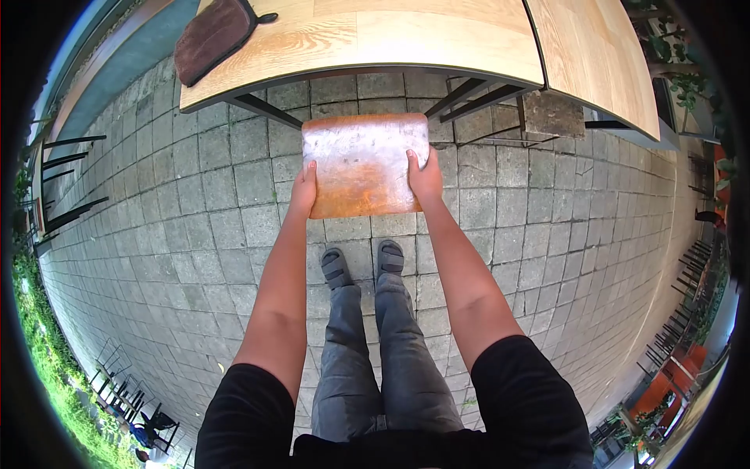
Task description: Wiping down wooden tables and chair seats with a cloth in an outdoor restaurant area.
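Observation:
Between my hands is a rectangular wooden stool seat (366,167), brownish orange with rounded corners and a worn, shiny face turned up. My left hand (304,186) grips its left edge, thumb on top. On the opposite edge, my right hand (426,176) holds it with the thumb on the face and fingers around the side. Whether legs are attached beneath it cannot be told. It is held over the paving, just short of a wooden table (410,41) with a black metal frame. A brown cloth with dark edging (214,41) lies on the table's left corner.
A second wooden tabletop (592,64) adjoins on the right, with a worn stool (552,114) below it. Black table legs stand beyond the held seat. Grey paving (193,246) surrounds my feet. Stacked furniture lines both far sides; people are at the lower left.

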A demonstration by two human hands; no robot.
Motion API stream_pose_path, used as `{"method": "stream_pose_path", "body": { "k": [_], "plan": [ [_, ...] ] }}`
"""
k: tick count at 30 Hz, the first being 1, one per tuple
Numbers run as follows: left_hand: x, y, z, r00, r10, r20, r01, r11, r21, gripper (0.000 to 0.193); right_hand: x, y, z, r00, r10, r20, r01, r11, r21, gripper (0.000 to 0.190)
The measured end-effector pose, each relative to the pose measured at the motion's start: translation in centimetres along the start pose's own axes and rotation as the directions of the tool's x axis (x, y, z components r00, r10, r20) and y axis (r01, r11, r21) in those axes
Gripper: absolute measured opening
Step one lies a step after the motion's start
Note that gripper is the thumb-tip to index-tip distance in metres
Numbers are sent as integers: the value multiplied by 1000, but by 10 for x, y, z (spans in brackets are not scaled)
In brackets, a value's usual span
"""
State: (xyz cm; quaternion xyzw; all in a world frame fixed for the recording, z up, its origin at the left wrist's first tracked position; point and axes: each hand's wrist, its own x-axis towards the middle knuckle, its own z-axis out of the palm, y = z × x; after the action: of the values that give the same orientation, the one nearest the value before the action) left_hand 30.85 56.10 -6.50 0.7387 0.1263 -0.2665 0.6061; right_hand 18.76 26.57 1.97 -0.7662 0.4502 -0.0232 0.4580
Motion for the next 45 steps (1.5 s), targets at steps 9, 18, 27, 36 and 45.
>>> {"method": "stream_pose_path", "body": {
  "k": [9,18,27,36,45],
  "plan": [
    [-163,93,11,988,124,91,-110,983,-149,31,-124,-39,-106,850,-503,156,503,863,43,43],
    [-397,208,-20,976,-133,172,174,951,-254,31,-289,-131,-208,764,-462,451,376,886,271,23],
    [-328,280,-56,957,-81,279,112,989,-97,34,-223,-246,-179,588,-568,576,552,802,227,24],
    [-138,346,-70,974,141,174,-123,986,-113,24,-180,-304,-143,617,-550,563,582,800,144,22],
    [36,349,-76,888,343,-306,-182,874,451,73,-136,-367,-106,695,-446,563,519,854,36,27]
  ]
}}
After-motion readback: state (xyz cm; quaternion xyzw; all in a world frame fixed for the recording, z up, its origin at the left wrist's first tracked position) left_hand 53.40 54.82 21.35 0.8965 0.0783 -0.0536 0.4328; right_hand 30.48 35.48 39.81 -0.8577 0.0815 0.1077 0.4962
